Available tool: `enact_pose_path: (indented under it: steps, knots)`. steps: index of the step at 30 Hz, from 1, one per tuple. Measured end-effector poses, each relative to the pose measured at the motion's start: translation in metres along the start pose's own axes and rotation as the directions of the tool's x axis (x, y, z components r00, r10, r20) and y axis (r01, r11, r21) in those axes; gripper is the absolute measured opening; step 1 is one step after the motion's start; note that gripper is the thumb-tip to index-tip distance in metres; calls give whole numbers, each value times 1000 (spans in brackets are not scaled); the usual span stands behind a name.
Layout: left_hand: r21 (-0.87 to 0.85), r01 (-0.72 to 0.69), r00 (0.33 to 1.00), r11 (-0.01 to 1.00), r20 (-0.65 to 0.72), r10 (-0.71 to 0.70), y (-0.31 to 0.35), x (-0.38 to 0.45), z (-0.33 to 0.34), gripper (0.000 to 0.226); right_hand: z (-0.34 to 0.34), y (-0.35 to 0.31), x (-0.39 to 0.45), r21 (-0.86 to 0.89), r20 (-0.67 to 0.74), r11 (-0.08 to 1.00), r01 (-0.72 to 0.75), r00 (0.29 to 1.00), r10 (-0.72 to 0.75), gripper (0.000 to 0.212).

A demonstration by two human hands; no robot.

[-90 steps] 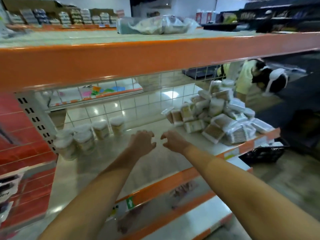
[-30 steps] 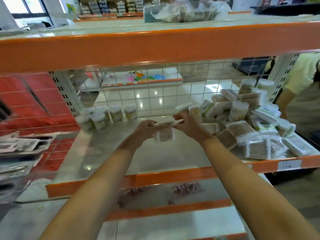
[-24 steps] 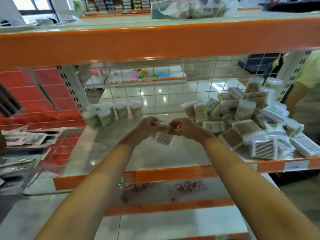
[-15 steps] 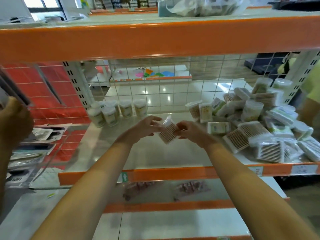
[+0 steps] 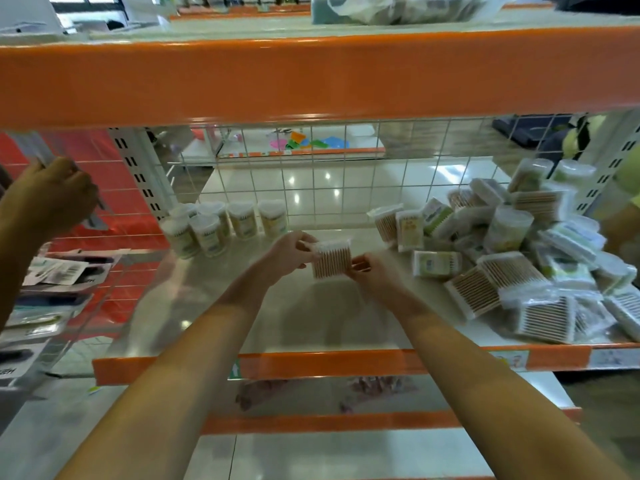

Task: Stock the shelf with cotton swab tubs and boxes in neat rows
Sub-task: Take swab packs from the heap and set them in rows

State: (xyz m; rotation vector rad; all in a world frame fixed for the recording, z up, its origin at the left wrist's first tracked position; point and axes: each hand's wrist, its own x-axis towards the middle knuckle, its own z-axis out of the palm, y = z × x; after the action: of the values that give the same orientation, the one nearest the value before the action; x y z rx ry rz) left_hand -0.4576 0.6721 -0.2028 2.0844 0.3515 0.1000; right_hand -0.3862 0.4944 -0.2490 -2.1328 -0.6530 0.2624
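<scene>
Above the bare middle of the shelf (image 5: 304,317) you held a clear cotton swab box (image 5: 331,259) between both hands, left hand (image 5: 289,252) pinching its left edge and right hand (image 5: 369,271) its lower right corner, fingers curled on it. Held only by its edges, the slick box could slip or twist as you lowered it, landing crooked beside the tubs (image 5: 221,226) or nudging the loose pile (image 5: 519,258). Half a second earlier it was tilted; here it stood squarer, swabs upright
</scene>
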Motion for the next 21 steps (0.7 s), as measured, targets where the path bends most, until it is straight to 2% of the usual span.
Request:
enact_pose_path:
  steps: [4, 9, 12, 16, 21]
  knots:
    - [6, 22, 998, 1000, -52, -22, -6, 18, -6, 27, -1, 0, 17, -151, -12, 987, -53, 999, 52, 34]
    - [24, 49, 995, 998, -92, -47, -9, 43, -10, 22, 2, 1, 41, -304, 1, 951, -48, 999, 51, 35]
    - [-1, 52, 994, 999, -97, -52, -9, 56, -9, 20, 4, 1, 55, -310, 16, 950, -42, 999, 49, 37]
    - [-35, 67, 991, 997, -118, -70, -13, 72, -7, 29, 7, 0, 72, -288, 38, 956, -50, 997, 64, 38]
    - [-47, 48, 987, 998, -152, -55, -14, 87, -6, 23, 8, 0, 89, -296, 21, 954, -47, 998, 55, 29]
